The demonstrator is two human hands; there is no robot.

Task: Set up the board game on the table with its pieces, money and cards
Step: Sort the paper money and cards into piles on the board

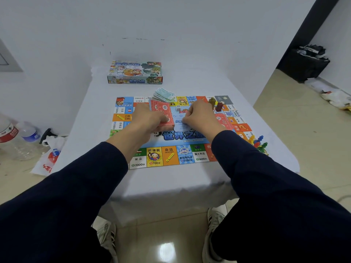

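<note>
Single head-worn view looks forward and down, close over the table [190, 179].

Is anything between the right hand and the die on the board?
Nothing visible. The white die sits on the board in the open gap between the red card stack gripped by the left hand and the right hand.

hands [150, 118] on red cards [163, 112], game board [171, 156]

Both hands [171, 118] hide the board's [171, 154] centre squares.
</note>
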